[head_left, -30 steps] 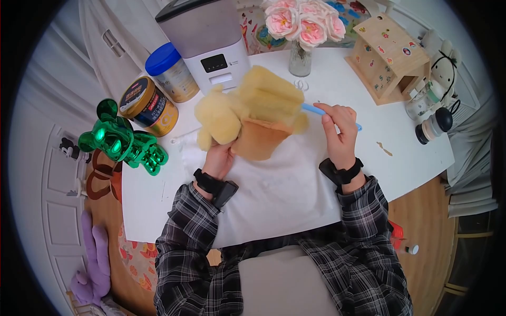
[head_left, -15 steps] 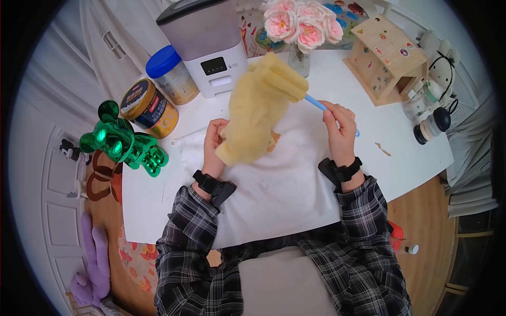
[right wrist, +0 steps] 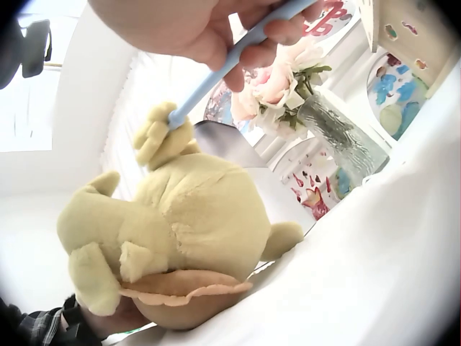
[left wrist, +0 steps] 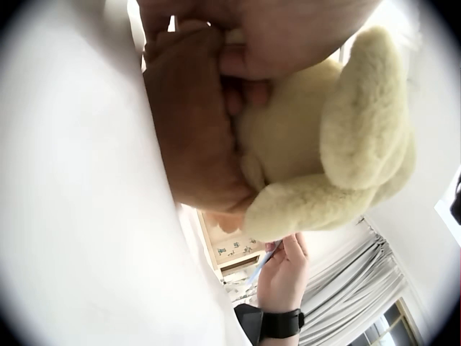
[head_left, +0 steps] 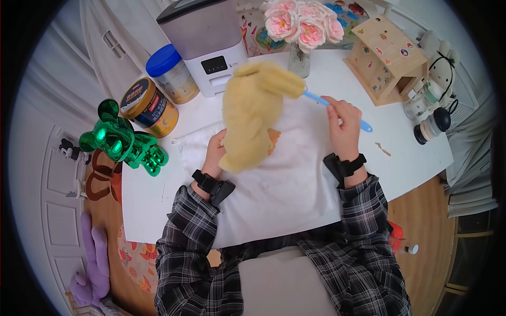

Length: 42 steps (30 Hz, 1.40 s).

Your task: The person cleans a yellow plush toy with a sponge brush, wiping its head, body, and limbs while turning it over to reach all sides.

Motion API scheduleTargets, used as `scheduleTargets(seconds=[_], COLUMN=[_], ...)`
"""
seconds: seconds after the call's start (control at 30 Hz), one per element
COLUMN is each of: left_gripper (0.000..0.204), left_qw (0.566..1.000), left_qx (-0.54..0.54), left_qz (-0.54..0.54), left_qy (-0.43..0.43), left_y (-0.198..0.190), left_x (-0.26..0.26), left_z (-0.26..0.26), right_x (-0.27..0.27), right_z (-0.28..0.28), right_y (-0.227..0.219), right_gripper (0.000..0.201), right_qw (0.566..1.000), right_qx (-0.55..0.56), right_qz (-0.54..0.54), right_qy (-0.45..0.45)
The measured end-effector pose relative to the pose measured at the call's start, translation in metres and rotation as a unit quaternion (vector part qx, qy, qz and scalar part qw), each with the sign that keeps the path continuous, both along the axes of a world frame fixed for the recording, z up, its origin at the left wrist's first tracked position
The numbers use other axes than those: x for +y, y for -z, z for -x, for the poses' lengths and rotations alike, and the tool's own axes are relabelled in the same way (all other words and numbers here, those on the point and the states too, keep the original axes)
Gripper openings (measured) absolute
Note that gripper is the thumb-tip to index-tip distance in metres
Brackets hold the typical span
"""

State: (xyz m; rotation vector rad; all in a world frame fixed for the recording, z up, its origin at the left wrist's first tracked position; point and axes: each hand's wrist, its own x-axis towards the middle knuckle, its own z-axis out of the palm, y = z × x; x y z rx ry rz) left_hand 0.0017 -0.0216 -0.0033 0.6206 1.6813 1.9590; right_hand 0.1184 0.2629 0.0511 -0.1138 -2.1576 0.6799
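Note:
A yellow plush toy (head_left: 246, 118) with an orange-brown cloth part (left wrist: 191, 122) is held over the white cloth by my left hand (head_left: 213, 155), whose fingers grip it at the brown part in the left wrist view. My right hand (head_left: 345, 126) holds a light blue handle (right wrist: 230, 59) with a fluffy yellow duster head (right wrist: 162, 135). The duster head touches the plush's upper side. In the head view the plush's back faces up and hides most of the left fingers.
A green shiny bear figure (head_left: 124, 139), two cans and a white-grey dispenser (head_left: 217, 63) stand at the left and back. Behind are a vase of pink roses (head_left: 299, 62), a wooden house (head_left: 387, 58) and jars at the right. A white cloth (head_left: 279, 195) covers the front.
The plush has been turned so that its brown part is mostly hidden, then lowered slightly. The right hand has shifted slightly, and the duster lies across the plush's upper end.

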Motion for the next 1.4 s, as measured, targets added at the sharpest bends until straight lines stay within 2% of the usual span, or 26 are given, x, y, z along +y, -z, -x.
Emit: scheduleTargets(seconds=[0.03,0.07,0.17,0.27,0.47,0.57,0.67,0.77,0.87,0.97,1.03,1.07,1.1,1.17,1.27,1.37,1.4], left_gripper=[0.034,0.033,0.033,0.032,0.026,0.029,0.027,0.026,0.027,0.028,0.028,0.029,0.029,0.028,0.030,0.032,0.033], left_qw=[1.000,1.000,0.998,0.994,0.998,0.994,0.985,0.991,0.991,0.993,1.000,1.000,1.000,0.985,0.996,0.970,0.983], left_qx=[-0.010,-0.020,-0.046,-0.091,-0.055,-0.095,-0.149,-0.119,-0.119,-0.091,0.017,0.008,-0.002,-0.146,-0.051,-0.172,-0.114], left_qz=[-0.004,-0.008,-0.035,-0.059,-0.032,-0.056,-0.082,-0.066,-0.065,-0.060,-0.010,-0.015,-0.020,-0.091,-0.062,-0.170,-0.140], left_qy=[-0.003,-0.007,-0.006,-0.007,-0.028,-0.010,-0.002,-0.002,-0.022,-0.037,-0.013,-0.011,-0.008,-0.025,-0.032,0.013,0.011], left_y=[-0.001,-0.002,-0.009,-0.012,-0.011,-0.012,-0.027,-0.030,-0.035,-0.035,-0.031,-0.030,-0.030,-0.047,-0.031,-0.029,-0.025], left_x=[0.000,0.001,0.005,0.007,0.012,0.011,0.014,0.015,0.016,0.017,0.013,0.012,0.012,0.020,0.016,0.015,0.014], left_z=[-0.002,-0.003,-0.008,-0.010,-0.017,-0.015,-0.020,-0.023,-0.024,-0.024,-0.021,-0.022,-0.023,-0.033,-0.023,-0.017,-0.015], right_x=[0.002,0.003,-0.003,-0.014,0.005,0.001,-0.014,-0.005,0.001,-0.001,-0.013,-0.017,-0.015,-0.008,-0.001,0.001,-0.002], right_z=[-0.001,-0.002,-0.001,0.001,-0.002,0.000,0.002,0.006,0.000,0.003,0.005,0.005,0.006,0.008,0.004,0.006,0.006], right_y=[0.000,-0.002,-0.004,-0.005,-0.002,-0.001,-0.003,0.003,-0.001,0.005,0.008,0.008,0.009,0.007,0.002,0.006,0.007], right_gripper=[0.017,0.017,0.017,0.017,0.017,0.017,0.018,0.018,0.017,0.016,0.016,0.016,0.015,0.015,0.013,0.014,0.015], right_qw=[0.999,0.999,0.993,0.991,0.999,0.993,0.986,0.998,1.000,0.986,0.976,0.969,0.975,0.986,0.999,0.987,0.981], right_qx=[0.010,0.025,0.062,0.014,0.016,0.062,-0.005,-0.003,0.001,0.017,-0.050,-0.084,-0.078,-0.065,0.010,0.010,-0.031], right_qz=[0.013,0.040,-0.037,-0.070,0.032,-0.020,-0.057,-0.022,0.018,0.023,0.022,0.022,0.025,0.029,0.032,0.067,0.069], right_qy=[0.032,0.008,-0.094,-0.109,0.037,-0.098,-0.155,-0.062,-0.015,-0.164,-0.211,-0.233,-0.207,-0.153,-0.031,-0.144,-0.176])
